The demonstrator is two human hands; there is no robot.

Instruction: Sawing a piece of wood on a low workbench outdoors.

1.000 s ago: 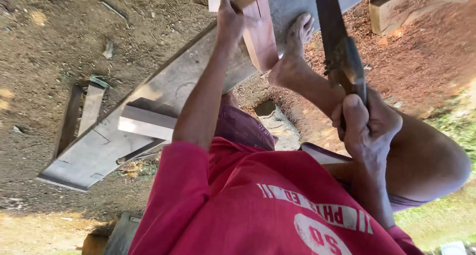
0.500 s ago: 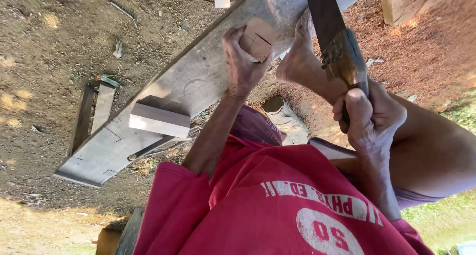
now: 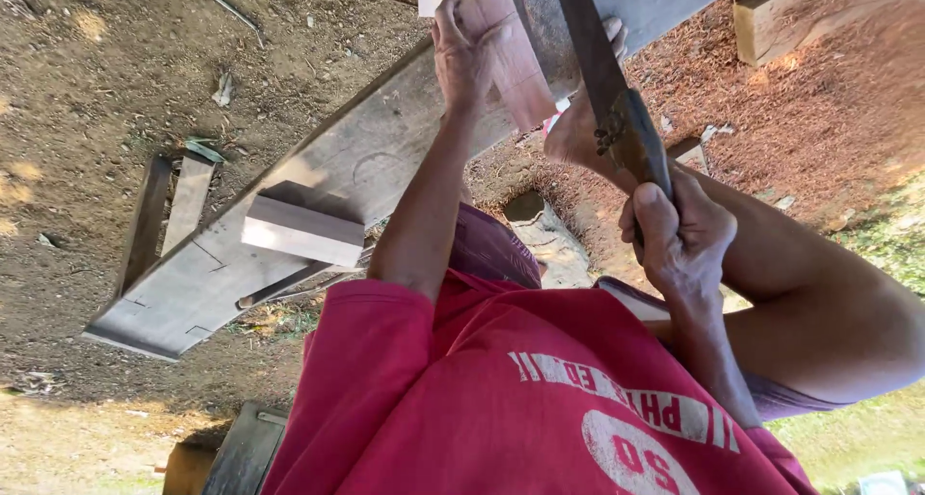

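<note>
Left hand (image 3: 464, 57) grips reddish wood block (image 3: 509, 64), fingers wrapped over its near edge, block pressed flat on grey plank (image 3: 289, 235). Right hand (image 3: 679, 235) clenched round handle of machete-like blade (image 3: 605, 91); blade rises from fist, crosses just right of block. Bare foot (image 3: 578, 129) rests by plank edge, behind blade. Small pale block (image 3: 301, 230) sits on plank, well apart from reddish one. Dirt ground (image 3: 96, 91) beneath; red shirt (image 3: 501, 399) in foreground.
</note>
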